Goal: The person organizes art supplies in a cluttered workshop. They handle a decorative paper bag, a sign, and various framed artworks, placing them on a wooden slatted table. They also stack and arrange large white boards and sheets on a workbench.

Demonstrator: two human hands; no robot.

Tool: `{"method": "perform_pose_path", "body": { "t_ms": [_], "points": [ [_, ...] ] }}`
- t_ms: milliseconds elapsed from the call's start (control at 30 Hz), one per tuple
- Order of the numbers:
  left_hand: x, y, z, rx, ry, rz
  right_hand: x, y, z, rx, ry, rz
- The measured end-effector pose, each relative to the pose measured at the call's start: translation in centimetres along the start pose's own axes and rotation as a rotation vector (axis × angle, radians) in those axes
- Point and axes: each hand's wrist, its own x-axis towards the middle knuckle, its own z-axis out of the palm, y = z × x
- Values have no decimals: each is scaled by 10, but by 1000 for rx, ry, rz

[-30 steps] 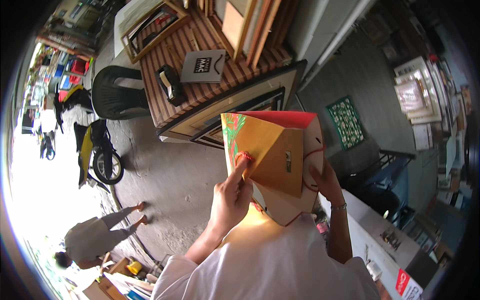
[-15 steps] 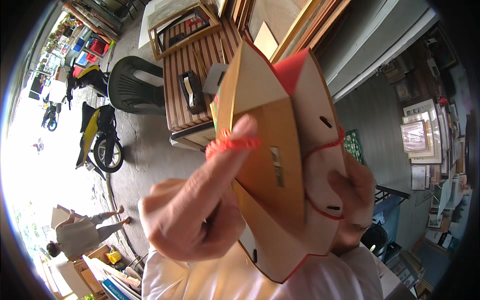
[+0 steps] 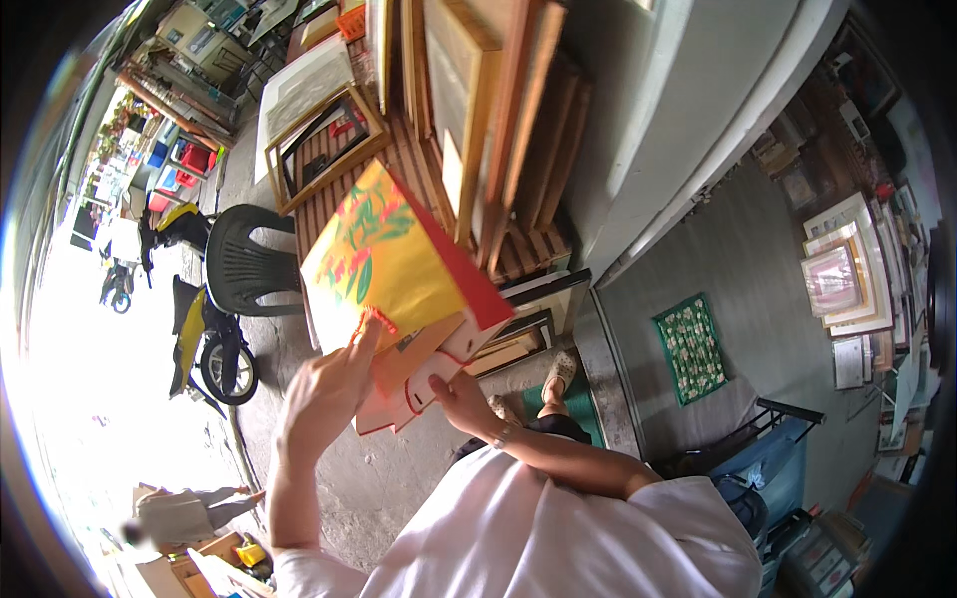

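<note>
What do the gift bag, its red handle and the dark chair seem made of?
Gift bag: probably slightly glossy card, given its sheen and folds. Red handle: apparently matte cord, from its ropy look; fibre unclear. Dark chair: likely satin moulded plastic, from smooth, rounded contours.

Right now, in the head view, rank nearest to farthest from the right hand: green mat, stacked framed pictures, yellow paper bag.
1. Yellow paper bag: in the right hand.
2. Green mat: floor, right side.
3. Stacked framed pictures: far right.
</note>
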Motion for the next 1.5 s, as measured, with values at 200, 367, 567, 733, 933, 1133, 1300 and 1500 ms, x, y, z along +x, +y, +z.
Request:
{"method": "perform_pose_path", "body": {
  "t_ms": [200, 367, 567, 733, 933, 1133, 1300, 1500],
  "points": [
    [4, 5, 147, -170, -216, -57, 30, 89, -39, -473, -483, 30],
    [32, 41, 162, -137, -448, -96, 44, 15, -175, -477, -799, 275],
    [135, 63, 81, -222, 454, -228, 95, -79, -256, -477, 123, -322],
    [239, 43, -25, -445, 1016, 93, 116, -116, -246, -392, 176, -582],
    [323, 11, -144, -296, 504, 479, 113, -125, -247, -308, 197, -571],
    [361, 25, -172, -251, -27, 546, 121, -138, -244, -310, 269, -636],
    [362, 17, -156, -162, 54, 377, 125, -146, -234, -298, 276, -649],
    [355, -24, -149, -64, 284, 796, 137, -126, -239, -365, 371, -637]
  ]
}}
